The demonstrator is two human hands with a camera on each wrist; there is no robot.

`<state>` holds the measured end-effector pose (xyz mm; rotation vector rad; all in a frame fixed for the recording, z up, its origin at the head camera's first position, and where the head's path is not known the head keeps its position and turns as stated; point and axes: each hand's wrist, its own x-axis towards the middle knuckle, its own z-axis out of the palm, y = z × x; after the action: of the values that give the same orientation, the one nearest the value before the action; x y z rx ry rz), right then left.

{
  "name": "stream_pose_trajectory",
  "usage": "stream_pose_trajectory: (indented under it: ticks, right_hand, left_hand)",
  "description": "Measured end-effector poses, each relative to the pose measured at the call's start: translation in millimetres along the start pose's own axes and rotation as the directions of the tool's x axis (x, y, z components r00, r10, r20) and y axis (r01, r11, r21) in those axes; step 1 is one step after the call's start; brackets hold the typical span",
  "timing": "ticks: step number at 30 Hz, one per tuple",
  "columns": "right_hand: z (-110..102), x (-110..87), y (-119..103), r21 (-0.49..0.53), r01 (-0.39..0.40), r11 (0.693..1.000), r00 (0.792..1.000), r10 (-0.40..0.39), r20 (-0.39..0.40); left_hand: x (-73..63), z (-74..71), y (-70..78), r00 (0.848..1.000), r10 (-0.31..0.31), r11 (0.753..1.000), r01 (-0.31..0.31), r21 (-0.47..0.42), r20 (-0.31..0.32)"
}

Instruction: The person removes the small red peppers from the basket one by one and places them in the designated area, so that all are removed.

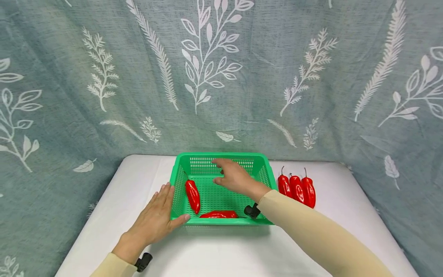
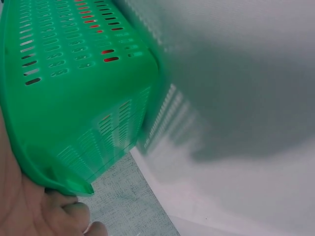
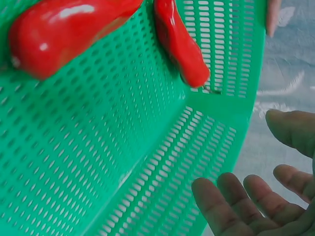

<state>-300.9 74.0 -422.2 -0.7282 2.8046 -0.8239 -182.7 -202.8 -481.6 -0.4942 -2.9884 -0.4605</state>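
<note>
- At the left I see the left hand (image 1: 152,218), fingers straight, lying against the left side of the green basket (image 1: 225,222), thumb at its near rim, gripping nothing. Pushing harder there could slide the basket right across the white table (image 1: 221,250).
- Inside, by the left wall, lies one red pepper (image 1: 193,197), stem toward the far side; a knock to the basket could roll it askew.
- A second red pepper (image 1: 219,214) lies along the near wall, partly hidden by the rim, so I could misjudge its position.
- The right hand (image 1: 238,179) hangs over the basket, fingers parted, holding nothing that I can see. Lowered carelessly, its black wrist camera (image 1: 252,211) could catch the near rim and drag the basket.
- Farthest right, three red peppers (image 1: 297,191) lie side by side outside the basket; a sweep of the right sleeve (image 1: 311,231) could scatter them.
</note>
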Motion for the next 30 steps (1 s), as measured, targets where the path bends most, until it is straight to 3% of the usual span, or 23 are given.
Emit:
stream_pose_trajectory:
  ticks: [13,19,30]
  right_hand:
    - [35,30.1,-8,0.054,0.054,0.997,0.992,-0.06,0.111]
    - [52,42.1,-9,0.029,0.074,0.997,0.986,-0.077,0.15]
    - [74,53.5,-7,0.032,0.058,0.998,0.974,-0.064,0.217]
  left_hand:
    - [2.2,1.9,-1.3,1.0,0.01,1.0,-0.01,0.0,-0.001]
    - [1.7,1.3,-2.3,1.0,0.01,1.0,-0.01,-0.002,-0.001]
    - [-0.3,1.0,-3.4,1.0,0.002,1.0,-0.002,0.001,0.0]
